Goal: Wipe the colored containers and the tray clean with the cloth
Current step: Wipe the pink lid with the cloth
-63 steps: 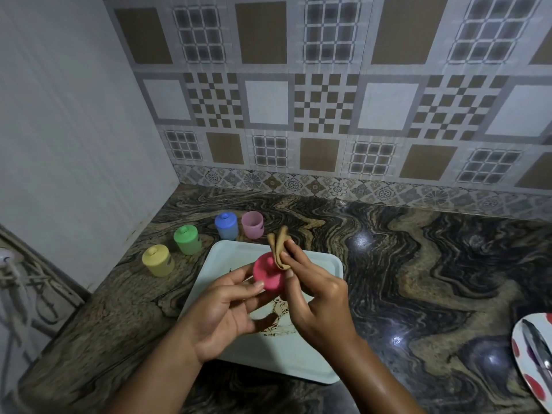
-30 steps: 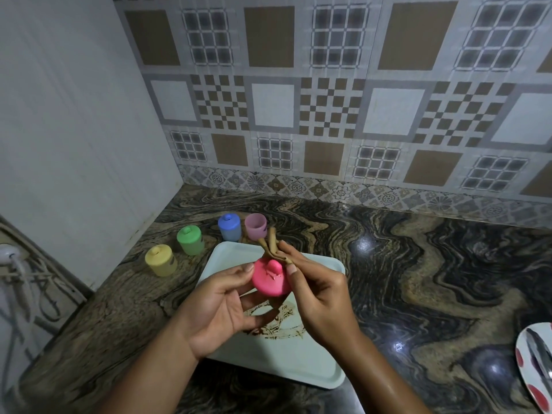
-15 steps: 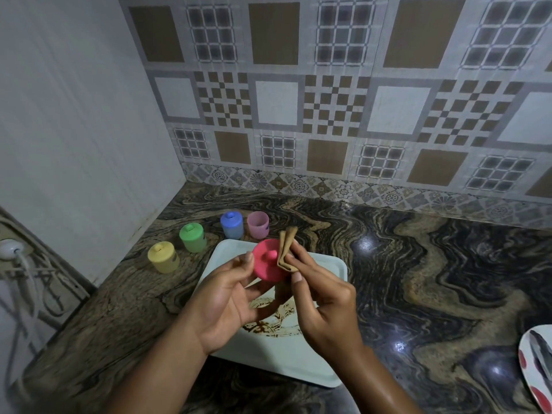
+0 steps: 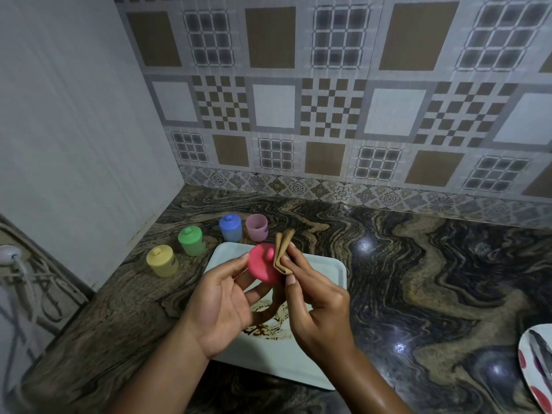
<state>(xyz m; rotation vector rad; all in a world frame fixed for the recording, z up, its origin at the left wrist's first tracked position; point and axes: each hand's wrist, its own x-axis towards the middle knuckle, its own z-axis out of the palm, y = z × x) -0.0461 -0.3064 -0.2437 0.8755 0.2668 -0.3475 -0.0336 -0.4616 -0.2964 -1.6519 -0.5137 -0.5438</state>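
My left hand (image 4: 222, 306) holds a pink-red lid (image 4: 263, 262) by its rim above the pale tray (image 4: 325, 270). My right hand (image 4: 316, 306) pinches a folded tan cloth (image 4: 282, 249) and presses it against the lid's right side. A brown stain marks the tray's middle, partly hidden by my hands. Behind the tray stand a yellow container (image 4: 162, 260), a green container (image 4: 191, 240) and a blue container (image 4: 230, 228), each lidded, and an open pink container (image 4: 257, 227).
The dark marbled counter (image 4: 418, 279) runs right; a white plate with red dots (image 4: 537, 366) sits at its right edge. A white wall (image 4: 74, 130) and a cable (image 4: 18, 270) are on the left, and a tiled backsplash (image 4: 328, 100) stands behind.
The lid has been turned in my left hand from edge-on to top facing me. The cloth has shifted from the lid's knob to its right side.
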